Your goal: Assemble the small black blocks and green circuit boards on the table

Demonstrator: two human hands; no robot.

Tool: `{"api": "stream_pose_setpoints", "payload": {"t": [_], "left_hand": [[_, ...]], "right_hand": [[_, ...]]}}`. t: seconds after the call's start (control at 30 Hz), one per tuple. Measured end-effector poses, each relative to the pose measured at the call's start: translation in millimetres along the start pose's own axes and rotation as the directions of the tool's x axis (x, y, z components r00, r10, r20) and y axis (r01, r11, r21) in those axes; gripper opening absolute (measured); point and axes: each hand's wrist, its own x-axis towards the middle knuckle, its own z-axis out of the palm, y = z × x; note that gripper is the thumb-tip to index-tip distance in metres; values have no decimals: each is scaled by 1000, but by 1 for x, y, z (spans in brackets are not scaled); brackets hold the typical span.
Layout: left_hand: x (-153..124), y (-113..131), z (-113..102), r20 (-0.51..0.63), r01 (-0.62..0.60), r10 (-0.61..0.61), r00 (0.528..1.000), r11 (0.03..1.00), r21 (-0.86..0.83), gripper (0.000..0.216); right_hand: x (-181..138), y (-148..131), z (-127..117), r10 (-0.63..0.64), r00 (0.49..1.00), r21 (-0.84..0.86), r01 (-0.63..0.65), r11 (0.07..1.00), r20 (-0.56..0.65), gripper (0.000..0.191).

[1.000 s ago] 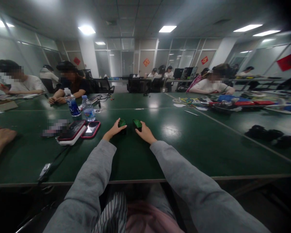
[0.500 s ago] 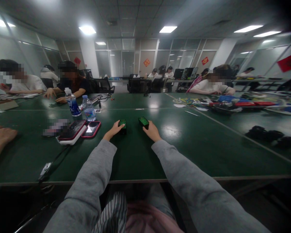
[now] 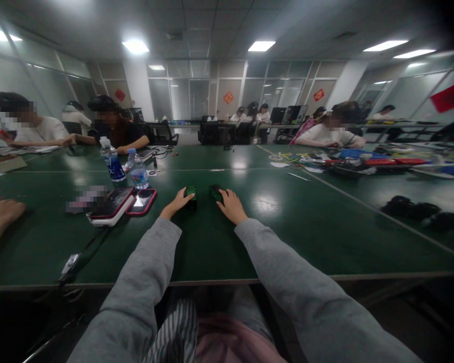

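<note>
On the green table, my left hand [image 3: 177, 202] is closed around the left side of a small black box with a green patterned top [image 3: 191, 203], its thumb over the top face. To the right, a gap apart, my right hand [image 3: 233, 205] grips a second such black box [image 3: 214, 191]. Its thumb lies along the near side and its fingers reach over the right end, hiding part of the box. What the green faces carry is too small to make out.
Left of my hands lie a red-edged phone [image 3: 141, 201] and a stack with another phone [image 3: 111, 202]. Two bottles, one blue-labelled [image 3: 113, 164], one clear [image 3: 137, 171], stand behind. A co-worker's hand [image 3: 5, 212] rests far left. Cables and tools [image 3: 363, 164] clutter the right.
The right box has shifted left and turned, its green top now less visible. My right hand's fingers have come up over it. My left hand stays put. A person across the table moved an arm.
</note>
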Motion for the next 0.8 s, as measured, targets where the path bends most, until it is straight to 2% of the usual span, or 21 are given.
{"api": "stream_pose_setpoints", "payload": {"t": [0.33,0.47,0.57,0.67,0.8], "left_hand": [[3,-6,0,6,-2,2,1000,1000,-11,80],[0,0,1,-2,29,-29,1000,999,-25,80],[-4,7,1,-23,35,-36,999,998,-43,77],[-8,11,0,-25,42,-43,999,998,-54,75],[-9,12,-1,-11,46,-47,999,997,-54,73]], "right_hand": [[8,15,9,140,990,207,-134,969,-16,48],[11,14,6,149,987,143,-141,980,-51,47],[14,8,-1,47,995,-74,-53,996,-91,47],[18,4,-4,-92,994,-255,73,964,-63,50],[21,8,-1,-224,975,-302,215,929,6,53]]}}
